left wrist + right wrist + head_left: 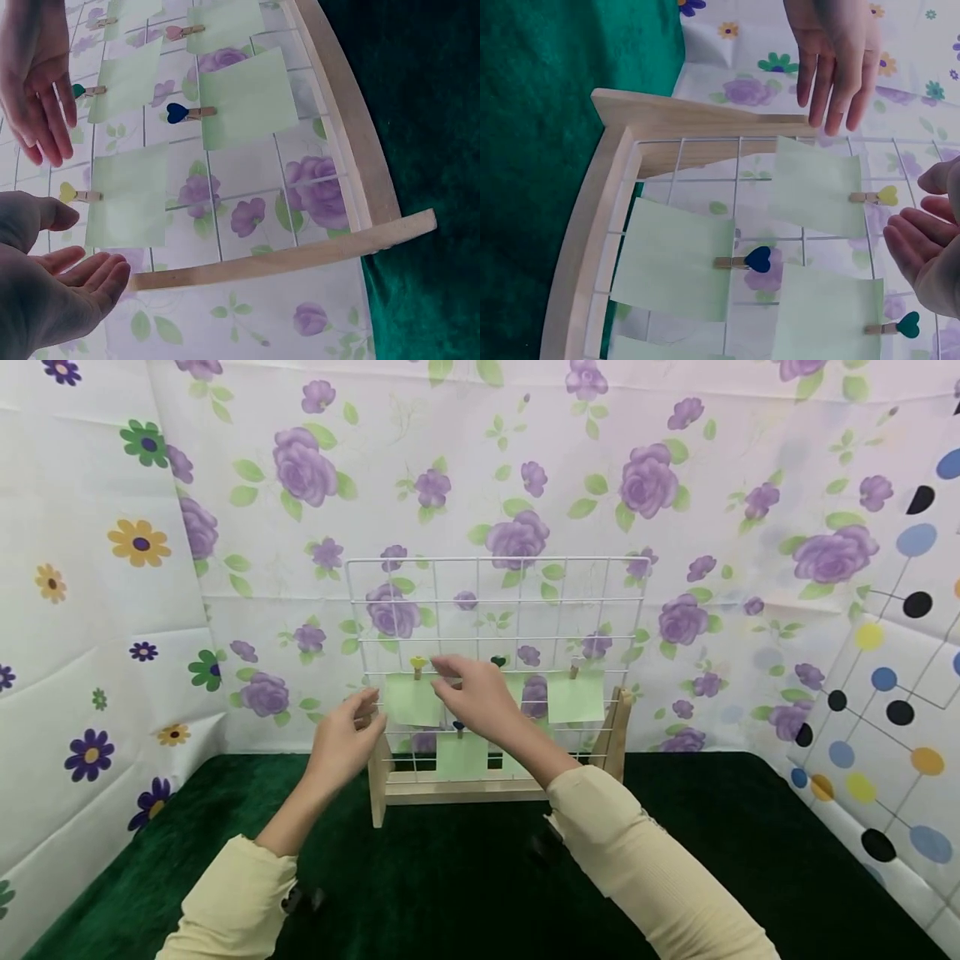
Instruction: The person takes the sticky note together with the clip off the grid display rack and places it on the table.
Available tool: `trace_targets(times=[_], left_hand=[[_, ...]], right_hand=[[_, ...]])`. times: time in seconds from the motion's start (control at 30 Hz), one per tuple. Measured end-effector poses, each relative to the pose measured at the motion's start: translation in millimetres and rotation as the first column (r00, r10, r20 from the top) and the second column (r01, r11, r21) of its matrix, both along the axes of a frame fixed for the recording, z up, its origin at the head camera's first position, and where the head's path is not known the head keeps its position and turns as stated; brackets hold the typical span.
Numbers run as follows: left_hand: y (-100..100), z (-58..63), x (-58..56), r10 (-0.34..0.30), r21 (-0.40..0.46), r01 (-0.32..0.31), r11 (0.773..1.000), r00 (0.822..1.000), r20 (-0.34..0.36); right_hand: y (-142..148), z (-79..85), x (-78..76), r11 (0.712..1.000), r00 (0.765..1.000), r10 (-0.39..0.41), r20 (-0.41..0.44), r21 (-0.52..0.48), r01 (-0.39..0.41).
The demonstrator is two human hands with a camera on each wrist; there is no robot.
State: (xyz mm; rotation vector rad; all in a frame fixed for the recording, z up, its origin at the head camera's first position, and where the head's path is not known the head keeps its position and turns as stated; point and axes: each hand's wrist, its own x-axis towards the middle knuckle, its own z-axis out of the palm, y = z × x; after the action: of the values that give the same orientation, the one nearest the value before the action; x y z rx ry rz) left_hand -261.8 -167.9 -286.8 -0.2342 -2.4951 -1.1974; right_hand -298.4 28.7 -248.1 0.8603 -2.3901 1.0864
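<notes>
My right hand (480, 697) hovers in front of the grid beside the yellow heart clothespin (417, 667), its fingers loosely bent and holding nothing. That clothespin fastens a pale green note (814, 184) to a wire. Near the note's other side is my left hand (345, 739), by the wooden post, thumb and fingers apart with nothing between them. A dark blue heart clothespin (187, 112) holds a lower note (247, 101). A green heart clothespin (896, 325) holds another note (829, 315), partly hidden behind my right arm in the head view.
The white wire grid (495, 600) stands upright in a wooden base (465, 791) on dark green cloth (450, 877). A pale pink clothespin (575, 667) holds a note (576, 696) at right. Floral sheets (465, 460) hang behind; a dotted sheet (892, 693) hangs at right.
</notes>
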Motion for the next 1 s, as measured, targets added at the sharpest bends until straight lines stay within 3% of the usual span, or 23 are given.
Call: trace_targets(times=[0.47,0.7,0.87,1.0], left_hand=[[1.9,11.4,-17.9,0.052,0.003,-0.052,0.999,0.998,-0.034],[2.0,12.7,-23.7,0.085,0.005,-0.085,0.996,0.996,-0.012],[5.1,16.0,-29.0,0.074,-0.022,-0.074,0.997,0.997,0.013],[5.1,17.0,-32.1,0.079,-0.008,-0.078,0.997,0.995,0.059]], right_hand=[[-20.0,14.7,-17.5,0.989,0.997,-0.066,0.051,0.136,0.058],[-27.1,20.9,-23.1,0.984,0.988,-0.047,0.146,0.179,0.02],[-28.3,23.8,-26.3,0.981,0.982,-0.057,0.18,0.193,0.022],[-29.2,22.0,-29.5,0.987,0.977,-0.047,0.209,0.157,0.013]])
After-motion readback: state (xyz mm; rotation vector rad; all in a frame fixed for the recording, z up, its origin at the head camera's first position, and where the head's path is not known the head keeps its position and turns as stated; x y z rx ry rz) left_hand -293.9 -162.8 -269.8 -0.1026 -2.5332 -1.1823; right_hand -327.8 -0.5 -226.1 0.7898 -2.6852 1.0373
